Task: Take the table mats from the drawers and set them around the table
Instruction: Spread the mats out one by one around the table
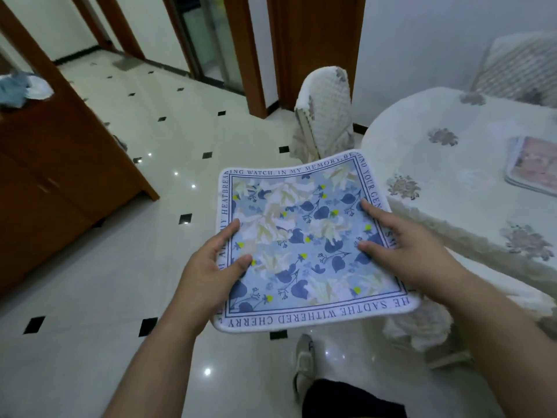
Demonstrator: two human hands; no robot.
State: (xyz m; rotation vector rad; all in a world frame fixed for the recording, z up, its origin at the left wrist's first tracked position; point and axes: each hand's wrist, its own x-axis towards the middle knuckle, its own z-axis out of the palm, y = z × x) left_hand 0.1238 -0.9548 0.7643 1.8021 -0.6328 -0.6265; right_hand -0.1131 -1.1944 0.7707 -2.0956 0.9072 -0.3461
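A square blue floral table mat [304, 236] with a white lettered border is held flat in the air over the floor, just left of the table. My left hand [212, 267] grips its left edge, thumb on top. My right hand [401, 236] grips its right edge, with thumb and forefinger on top. The round table [452, 164] with a white flowered cloth stands at the right. A pink mat [533, 164] lies on the table near the right edge of the view.
A chair [325, 113] in a quilted white cover stands beyond the mat, by the table. A second covered chair [518, 67] is at the far right. A brown wooden cabinet [54, 164] fills the left. My shoe [303, 363] is on the glossy tiled floor.
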